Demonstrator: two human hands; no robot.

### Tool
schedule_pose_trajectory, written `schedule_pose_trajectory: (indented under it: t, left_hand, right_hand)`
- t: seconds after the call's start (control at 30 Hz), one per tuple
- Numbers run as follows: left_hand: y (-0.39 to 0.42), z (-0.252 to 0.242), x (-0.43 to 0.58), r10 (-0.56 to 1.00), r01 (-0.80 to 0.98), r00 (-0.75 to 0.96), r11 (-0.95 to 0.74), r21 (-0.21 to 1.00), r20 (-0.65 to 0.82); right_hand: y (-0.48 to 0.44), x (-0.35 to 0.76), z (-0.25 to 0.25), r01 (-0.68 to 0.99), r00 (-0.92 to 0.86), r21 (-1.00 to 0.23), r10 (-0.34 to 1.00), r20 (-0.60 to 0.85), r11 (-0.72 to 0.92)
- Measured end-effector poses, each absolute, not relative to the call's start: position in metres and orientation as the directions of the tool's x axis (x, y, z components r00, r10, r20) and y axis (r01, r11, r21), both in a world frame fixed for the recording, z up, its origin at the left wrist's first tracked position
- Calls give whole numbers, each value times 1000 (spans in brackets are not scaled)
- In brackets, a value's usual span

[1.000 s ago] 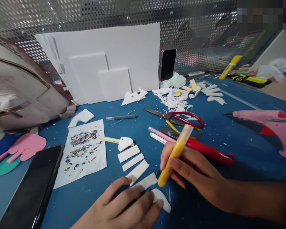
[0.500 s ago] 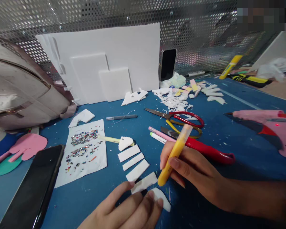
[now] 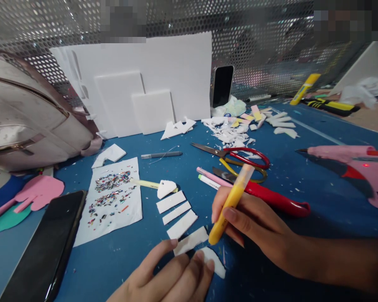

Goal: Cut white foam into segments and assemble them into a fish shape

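Observation:
My right hand (image 3: 255, 226) is closed around a yellow marker (image 3: 228, 209) with a paler, see-through end. The marker tilts, its lower end beside a white foam strip (image 3: 191, 240). My left hand (image 3: 170, 272) lies low in the picture with fingers spread. Its index fingertip touches that strip, and other fingertips rest at a curved white foam piece (image 3: 214, 262). Further up lie more white strips (image 3: 177, 212) in a row. Above them a rounded foam piece (image 3: 166, 189) rests on a pale yellow pen (image 3: 146, 183).
Red-handled scissors (image 3: 245, 156), a red-handled cutting tool (image 3: 277, 199) and a pink glue gun (image 3: 343, 157) lie to the right. Foam scraps (image 3: 228, 132) are heaped behind. Left are a paper with glitter bits (image 3: 113, 226), a phone (image 3: 44, 247) and a bag (image 3: 34, 121).
The view has shifted very slightly. Both hands and the marker hold nearly the same positions.

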State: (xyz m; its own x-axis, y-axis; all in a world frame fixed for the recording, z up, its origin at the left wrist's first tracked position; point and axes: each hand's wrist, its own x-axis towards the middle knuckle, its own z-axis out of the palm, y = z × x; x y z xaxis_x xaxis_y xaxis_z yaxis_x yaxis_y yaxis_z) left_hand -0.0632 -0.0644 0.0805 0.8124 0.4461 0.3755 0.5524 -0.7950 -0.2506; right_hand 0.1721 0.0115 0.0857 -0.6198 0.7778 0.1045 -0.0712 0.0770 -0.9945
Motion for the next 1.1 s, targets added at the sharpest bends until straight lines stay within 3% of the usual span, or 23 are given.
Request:
schedule_pose_trajectory:
  t: [0.23, 0.4, 0.6, 0.83, 0.93, 1.1]
  left_hand:
    - [-63, 75, -63, 440, 556, 808, -791, -257, 391]
    - [-59, 64, -60, 382, 588, 727, -776, -228, 571]
    - [-62, 78, -65, 446, 540, 821, -810, -230, 356]
    - [-61, 76, -67, 414, 549, 792, -805, -225, 449]
    - [-60, 78, -69, 439, 535, 818, -818, -210, 372]
    - [-61, 83, -70, 492, 560, 785, -823, -92, 377]
  right_hand:
    - [13, 172, 86, -54, -621, -994, 777, 105, 92]
    - [12, 172, 86, -32, -618, -995, 781, 95, 95]
    - [11, 171, 86, -16, -614, -997, 786, 71, 77]
    - [11, 174, 85, 16, -608, -997, 792, 48, 72]
    - [10, 174, 84, 23, -606, -997, 794, 40, 68]
    - [11, 173, 84, 15, -611, -997, 790, 54, 79]
